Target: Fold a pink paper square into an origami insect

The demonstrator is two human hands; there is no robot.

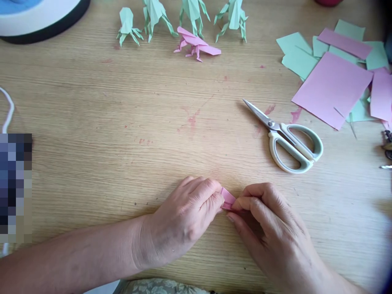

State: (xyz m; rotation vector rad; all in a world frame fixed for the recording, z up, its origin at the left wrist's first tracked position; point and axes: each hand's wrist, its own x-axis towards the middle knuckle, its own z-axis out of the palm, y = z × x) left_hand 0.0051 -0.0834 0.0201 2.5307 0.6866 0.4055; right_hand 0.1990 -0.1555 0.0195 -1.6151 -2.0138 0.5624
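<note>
A small folded piece of pink paper (227, 197) lies between my two hands, low over the wooden table. My left hand (190, 216) is closed on its left end, hiding much of it under the fingers. On the right end, the thumb and fingers of my right hand (272, 224) pinch the lower edge. Beyond my right hand rests a pair of scissors (275, 130) with pale grey-green handles, blades closed and pointing to the upper left.
Several green origami figures (191, 14) stand along the far side, with a pink origami figure (197, 43) before them. Pink and green paper pieces (333, 85) overlap at the far right. A round white and black object (61, 20) fills the top left corner; a white cord (9, 106) runs below.
</note>
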